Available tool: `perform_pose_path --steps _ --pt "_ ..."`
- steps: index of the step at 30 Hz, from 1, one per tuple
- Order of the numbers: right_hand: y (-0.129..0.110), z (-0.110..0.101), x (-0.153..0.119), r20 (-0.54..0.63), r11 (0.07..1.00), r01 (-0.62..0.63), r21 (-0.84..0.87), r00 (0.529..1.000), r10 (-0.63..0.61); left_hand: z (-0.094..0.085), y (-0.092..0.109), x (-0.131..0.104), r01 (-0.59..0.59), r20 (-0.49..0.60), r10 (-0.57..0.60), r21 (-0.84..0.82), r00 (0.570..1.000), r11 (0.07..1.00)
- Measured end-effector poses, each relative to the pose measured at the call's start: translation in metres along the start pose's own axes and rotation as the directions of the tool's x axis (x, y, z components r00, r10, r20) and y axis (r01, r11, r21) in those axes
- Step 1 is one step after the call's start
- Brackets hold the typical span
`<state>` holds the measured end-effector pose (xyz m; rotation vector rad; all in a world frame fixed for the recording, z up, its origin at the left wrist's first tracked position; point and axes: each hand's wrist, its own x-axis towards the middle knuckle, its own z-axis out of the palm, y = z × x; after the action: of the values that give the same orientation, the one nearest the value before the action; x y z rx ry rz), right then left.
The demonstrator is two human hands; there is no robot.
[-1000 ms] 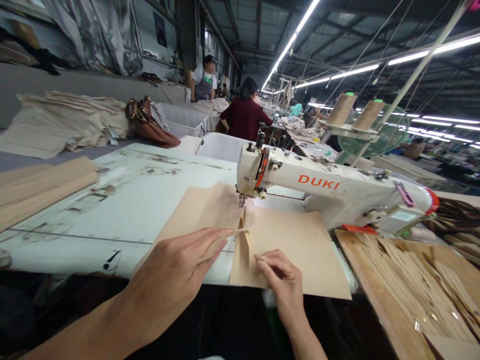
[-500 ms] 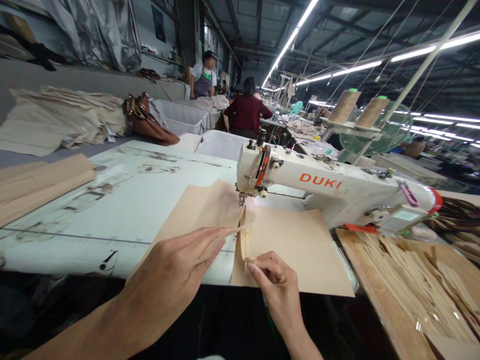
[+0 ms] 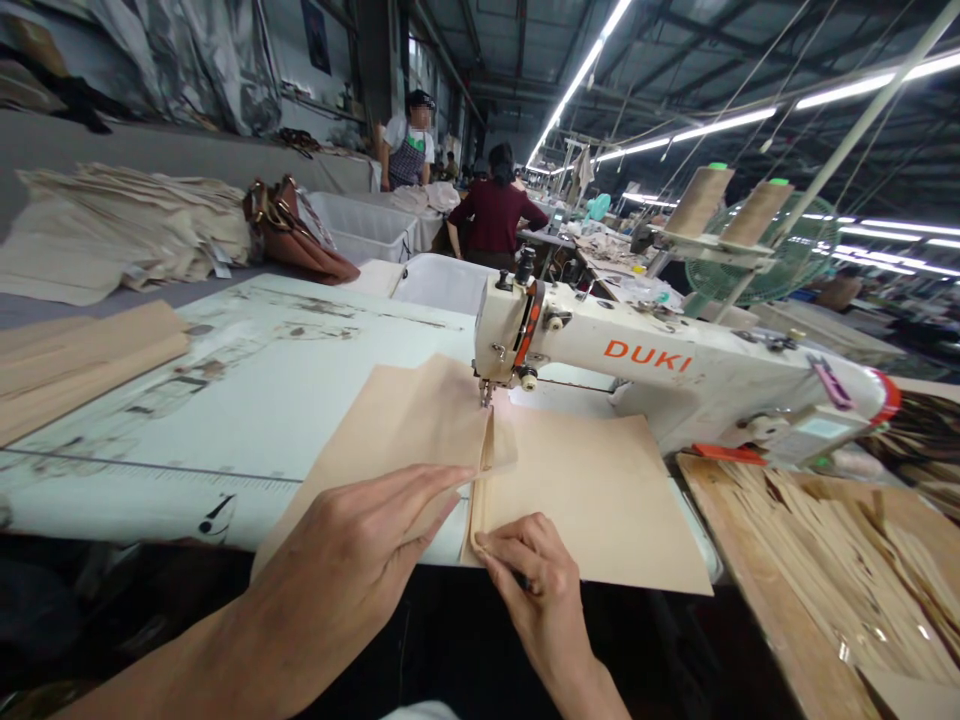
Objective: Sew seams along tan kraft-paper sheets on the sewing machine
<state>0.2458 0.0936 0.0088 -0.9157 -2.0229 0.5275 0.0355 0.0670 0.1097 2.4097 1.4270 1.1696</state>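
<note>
Two tan fabric panels [image 3: 592,500] lie on the white sewing table [image 3: 285,400], joined at a raised seam that runs under the needle of a white DUKI sewing machine [image 3: 675,375]. My left hand [image 3: 360,560] rests flat on the left panel, fingertips at the seam. My right hand [image 3: 529,580] pinches the near end of the seam at the table's front edge.
A stack of tan pieces [image 3: 75,360] lies at the left, a wooden tray of cut pieces [image 3: 832,580] at the right. Behind are a brown bag [image 3: 296,240], white bins [image 3: 367,235], thread cones [image 3: 697,200], a fan [image 3: 757,275], and two people [image 3: 495,215] at other stations.
My right hand has slid left and nearer along the seam to its near end. The seam flap has folded down flatter. My left hand has barely moved.
</note>
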Motion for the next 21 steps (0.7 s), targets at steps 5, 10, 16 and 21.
perform_pose_path --steps 5,10,16,21 --pt "-0.002 0.002 -0.001 -0.015 0.997 0.046 -0.067 0.999 -0.047 0.002 0.0 -0.002 -0.037 -0.007 0.037 0.035 0.999 0.999" --pt "-0.007 0.002 0.0 0.01 0.989 0.064 -0.135 0.998 -0.064 0.003 -0.002 -0.007 -0.098 0.005 0.098 0.07 0.995 0.993" --pt "-0.009 0.007 -0.005 -0.022 0.95 0.148 -0.274 0.987 -0.16 0.025 -0.006 -0.036 -0.238 0.032 0.236 0.203 0.971 0.95" --pt "-0.005 0.014 -0.013 -0.107 0.912 0.256 -0.321 0.947 -0.303 0.048 -0.018 -0.062 -0.372 0.166 0.334 0.345 0.928 0.862"
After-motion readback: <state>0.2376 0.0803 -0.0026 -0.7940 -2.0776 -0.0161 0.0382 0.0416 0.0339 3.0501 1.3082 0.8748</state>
